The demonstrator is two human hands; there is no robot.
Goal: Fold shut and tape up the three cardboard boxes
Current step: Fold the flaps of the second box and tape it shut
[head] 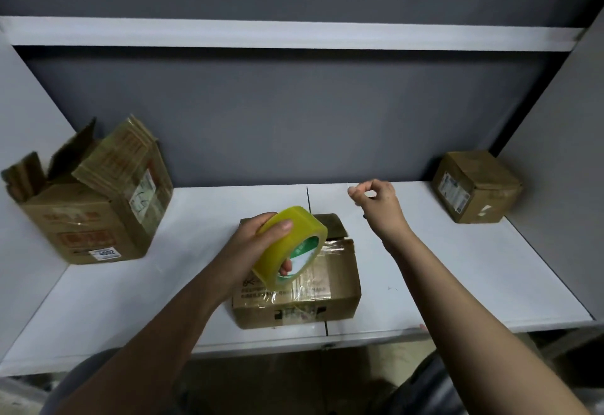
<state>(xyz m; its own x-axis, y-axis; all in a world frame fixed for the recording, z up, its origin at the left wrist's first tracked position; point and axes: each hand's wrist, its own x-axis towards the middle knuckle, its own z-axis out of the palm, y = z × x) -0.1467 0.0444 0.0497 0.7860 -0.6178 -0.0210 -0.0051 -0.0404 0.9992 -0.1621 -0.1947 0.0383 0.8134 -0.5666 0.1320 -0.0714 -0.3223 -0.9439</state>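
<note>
A small cardboard box (330,287) lies in front of me at the table's near edge, its flaps folded down, one far flap sticking out. My left hand (261,244) holds a yellowish roll of clear tape (291,248) above that box. My right hand (376,202) is raised to the right of the roll, thumb and forefinger pinched together; a tape strip between them is too faint to tell. A larger box (94,205) stands at the left with its top flaps open. A third box (475,185), closed, sits at the far right.
The white table (163,300) is walled by grey partitions at the back and right, and a white panel on the left. A white shelf (294,33) runs overhead. A thin seam divides the tabletop behind the middle box.
</note>
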